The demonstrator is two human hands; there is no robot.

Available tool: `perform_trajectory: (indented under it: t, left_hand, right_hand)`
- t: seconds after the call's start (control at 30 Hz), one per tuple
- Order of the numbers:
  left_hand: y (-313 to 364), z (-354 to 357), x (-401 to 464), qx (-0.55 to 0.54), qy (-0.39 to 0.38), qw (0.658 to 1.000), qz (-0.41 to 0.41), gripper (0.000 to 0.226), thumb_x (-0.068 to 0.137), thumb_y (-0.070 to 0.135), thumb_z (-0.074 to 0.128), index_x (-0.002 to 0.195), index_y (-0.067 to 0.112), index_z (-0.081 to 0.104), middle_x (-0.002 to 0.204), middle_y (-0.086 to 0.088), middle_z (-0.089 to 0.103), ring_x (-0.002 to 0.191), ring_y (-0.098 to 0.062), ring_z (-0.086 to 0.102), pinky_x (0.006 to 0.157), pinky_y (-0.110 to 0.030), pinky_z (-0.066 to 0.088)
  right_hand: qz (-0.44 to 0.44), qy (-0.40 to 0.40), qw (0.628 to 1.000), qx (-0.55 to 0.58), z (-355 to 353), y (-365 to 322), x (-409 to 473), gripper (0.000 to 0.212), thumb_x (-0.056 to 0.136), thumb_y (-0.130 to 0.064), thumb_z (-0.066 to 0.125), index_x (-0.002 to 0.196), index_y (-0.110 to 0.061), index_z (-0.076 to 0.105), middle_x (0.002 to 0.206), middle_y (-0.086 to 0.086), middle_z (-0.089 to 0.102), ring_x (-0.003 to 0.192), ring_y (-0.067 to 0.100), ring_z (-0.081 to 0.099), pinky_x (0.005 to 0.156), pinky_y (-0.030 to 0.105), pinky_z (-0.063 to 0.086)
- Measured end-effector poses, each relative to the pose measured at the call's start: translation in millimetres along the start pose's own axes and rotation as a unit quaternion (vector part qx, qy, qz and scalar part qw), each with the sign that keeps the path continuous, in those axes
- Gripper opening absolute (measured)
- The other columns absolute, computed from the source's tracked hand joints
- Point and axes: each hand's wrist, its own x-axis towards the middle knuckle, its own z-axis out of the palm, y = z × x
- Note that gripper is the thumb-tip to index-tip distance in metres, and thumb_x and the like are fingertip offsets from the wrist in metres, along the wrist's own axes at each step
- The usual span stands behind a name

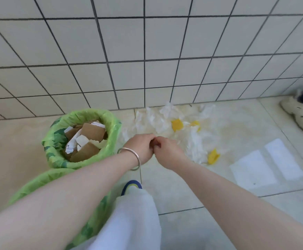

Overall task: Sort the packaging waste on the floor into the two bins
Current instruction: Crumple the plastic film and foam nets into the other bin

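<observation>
Hands meet fingertip to fingertip, left hand (141, 145) and right hand (167, 150) both curled, contents hidden, plastic wrappers (167, 121) at twelve o'clock.

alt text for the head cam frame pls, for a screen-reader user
Left hand and right hand meet, fingers curled, above a tiled floor. Left, a green-lined bin holds cardboard pieces; clear plastic wrappers with yellow bits lie by the wall.
</observation>
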Motion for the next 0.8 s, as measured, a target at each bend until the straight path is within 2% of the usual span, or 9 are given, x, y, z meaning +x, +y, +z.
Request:
perform_trajectory:
  t: [0.17, 0.27, 0.4, 0.5, 0.6, 0.7, 0.8]
  left_hand:
    - [38, 38, 76, 0.007, -0.038, 0.999, 0.008, 0.022, 0.088, 0.015, 0.044, 0.104, 0.016, 0.059, 0.109, -0.009, 0.066, 0.101, -0.032, 0.06, 0.083, -0.036, 0.049]
    - [40, 82, 110, 0.038, -0.095, 0.995, -0.001, 0.029, 0.087, 0.024, 0.049, 0.115, 0.022, 0.055, 0.12, -0.004, 0.059, 0.111, -0.026, 0.058, 0.092, -0.036, 0.048]
    - [21, 139, 127, 0.125, -0.19, 0.973, -0.044, 0.052, 0.086, 0.029, 0.056, 0.135, 0.03, 0.037, 0.139, -0.003, 0.033, 0.126, -0.026, 0.043, 0.097, -0.039, 0.046]
    - [4, 165, 132, 0.174, -0.185, 0.966, -0.058, 0.066, 0.081, 0.033, 0.062, 0.138, 0.036, 0.03, 0.146, -0.002, 0.018, 0.131, -0.028, 0.028, 0.094, -0.039, 0.046]
    - [-8, 182, 140, 0.181, -0.175, 0.964, -0.083, 0.079, 0.076, 0.039, 0.069, 0.139, 0.045, 0.021, 0.151, 0.0, 0.004, 0.136, -0.029, 0.019, 0.094, -0.04, 0.046]
    - [-15, 194, 146, 0.188, -0.186, 0.96, -0.094, 0.092, 0.075, 0.041, 0.072, 0.142, 0.049, 0.01, 0.153, 0.001, -0.005, 0.137, -0.03, 0.016, 0.094, -0.041, 0.048]
    - [-22, 201, 155, 0.175, -0.191, 0.96, -0.101, 0.094, 0.076, 0.036, 0.073, 0.144, 0.047, 0.009, 0.153, -0.001, -0.003, 0.135, -0.031, 0.022, 0.096, -0.039, 0.048]
  right_hand:
    - [0.051, 0.02, 0.998, -0.021, -36, 59, 52, 0.033, 0.091, -0.009, 0.036, 0.112, -0.014, 0.061, 0.114, 0.01, 0.063, 0.095, 0.029, 0.057, 0.062, 0.023, 0.034]
    - [0.097, 0.004, 0.994, -0.04, -33, 111, 76, 0.031, 0.09, -0.015, 0.039, 0.113, -0.02, 0.06, 0.115, 0.007, 0.064, 0.103, 0.026, 0.059, 0.068, 0.024, 0.037]
    - [0.138, -0.028, 0.984, -0.108, -21, 180, 95, 0.033, 0.09, -0.02, 0.045, 0.122, -0.024, 0.052, 0.123, 0.0, 0.055, 0.113, 0.02, 0.054, 0.083, 0.029, 0.047]
    - [0.154, 0.046, 0.977, -0.138, -16, 215, 102, 0.039, 0.092, -0.02, 0.047, 0.131, -0.024, 0.044, 0.131, -0.001, 0.041, 0.123, 0.02, 0.04, 0.086, 0.03, 0.044]
    - [0.144, 0.106, 0.972, -0.151, -11, 233, 114, 0.05, 0.09, -0.028, 0.052, 0.138, -0.027, 0.036, 0.139, 0.001, 0.033, 0.125, 0.022, 0.034, 0.091, 0.031, 0.045]
    - [0.142, 0.087, 0.972, -0.168, -7, 241, 133, 0.066, 0.087, -0.041, 0.055, 0.144, -0.033, 0.023, 0.148, 0.001, 0.02, 0.128, 0.025, 0.029, 0.091, 0.034, 0.047]
    - [0.136, 0.029, 0.971, -0.194, -2, 241, 151, 0.079, 0.084, -0.049, 0.056, 0.146, -0.038, 0.009, 0.153, 0.0, 0.007, 0.131, 0.027, 0.025, 0.091, 0.037, 0.048]
